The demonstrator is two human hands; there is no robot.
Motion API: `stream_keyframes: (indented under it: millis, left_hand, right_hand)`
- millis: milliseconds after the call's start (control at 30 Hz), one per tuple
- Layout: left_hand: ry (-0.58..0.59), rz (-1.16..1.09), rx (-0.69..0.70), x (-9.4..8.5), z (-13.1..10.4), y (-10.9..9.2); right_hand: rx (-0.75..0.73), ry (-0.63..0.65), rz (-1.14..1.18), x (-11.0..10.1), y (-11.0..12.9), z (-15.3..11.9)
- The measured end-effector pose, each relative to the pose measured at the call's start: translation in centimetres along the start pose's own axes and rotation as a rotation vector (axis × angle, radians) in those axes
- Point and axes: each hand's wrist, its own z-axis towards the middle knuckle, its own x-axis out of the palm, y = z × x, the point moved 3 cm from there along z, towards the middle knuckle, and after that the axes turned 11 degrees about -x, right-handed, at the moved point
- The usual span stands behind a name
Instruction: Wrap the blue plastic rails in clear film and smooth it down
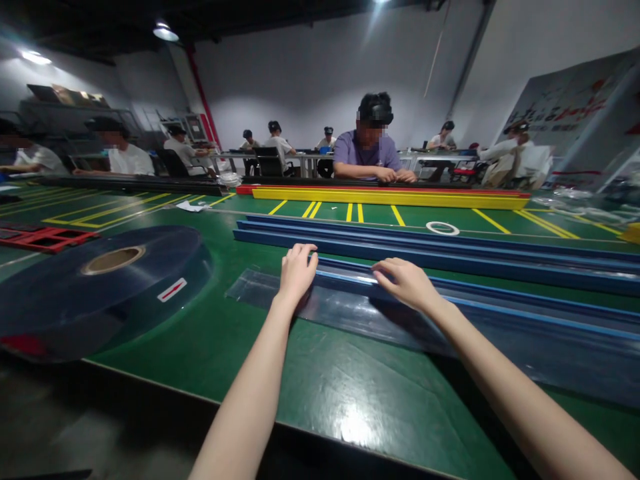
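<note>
A blue channel rail (480, 303) lies lengthwise across the green table, running off to the right. Along its near side a strip of clear plastic film (345, 312) lies on the table, its free end reaching left past the rail. My left hand (299, 272) curls over the rail's left end, fingers on the far side; its thumb is partly hidden. Farther right, my right hand (406, 283) has bent fingers and thumb close together at the rail's upper edge. Whether its fingertips also pinch film there is too small to tell.
A big roll of clear film (185, 267) lies at left beside a red frame (45, 237). More blue rails (430, 253) lie beyond my hands, then a white ring (443, 229) and a yellow rail (390, 197). A co-worker (367, 150) sits opposite.
</note>
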Motion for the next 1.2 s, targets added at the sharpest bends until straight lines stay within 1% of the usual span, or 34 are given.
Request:
stream_keyframes:
  millis: [67, 100, 133, 233, 300, 367, 500, 633, 733, 800, 900, 1033, 1133, 1200]
  left_hand:
    - [0.023, 0.031, 0.167, 0.6, -0.9, -1.7]
    - [0.051, 0.045, 0.243, 1.1, -1.3, -2.4]
    - [0.083, 0.055, 0.314, 1.6, -1.8, -3.0]
    - [0.178, 0.083, 0.479, 3.2, -3.2, -4.2]
    - [0.219, 0.103, 0.533, 4.0, -3.8, -4.6]
    - [0.240, 0.108, 0.548, 4.5, -4.0, -4.8]
    - [0.246, 0.102, 0.525, 4.5, -3.9, -5.1]
    - [0.219, 0.162, 0.522, 4.3, -3.5, -5.2]
    - [0.196, 0.196, 0.490, 4.2, -2.8, -4.6]
    - [0.178, 0.205, 0.435, 4.0, -2.2, -3.6]
    - [0.122, 0.219, 0.319, 3.2, -1.1, -1.4]
    - [0.042, 0.233, 0.154, 2.0, -0.3, 1.6]
    - [0.016, 0.216, 0.066, 1.5, -0.1, 2.7]
    - [0.019, 0.204, 0.069, 1.6, -0.1, 3.0]
  right_hand:
    - [0.109, -0.141, -0.046, -0.9, -2.6, -2.3]
    - [0.164, -0.182, -0.077, -1.1, -3.7, -3.4]
    - [0.216, -0.191, -0.113, -1.2, -4.7, -4.5]
    - [0.317, -0.107, -0.222, -1.2, -6.2, -6.8]
    - [0.352, -0.072, -0.278, -1.2, -6.3, -7.5]
    - [0.374, -0.074, -0.321, -1.4, -6.1, -7.7]
    - [0.374, -0.107, -0.350, -1.5, -5.7, -7.8]
    - [0.377, -0.149, -0.360, -1.6, -5.9, -8.2]
    - [0.364, -0.159, -0.344, -1.7, -6.0, -8.4]
    - [0.347, -0.160, -0.326, -1.6, -6.1, -8.4]
    - [0.338, -0.158, -0.306, -1.4, -6.4, -8.3]
    - [0.353, -0.162, -0.329, -1.3, -7.6, -8.8]
    - [0.424, -0.193, -0.386, -1.6, -9.3, -10.2]
    - [0.490, -0.218, -0.423, -1.8, -10.5, -11.3]
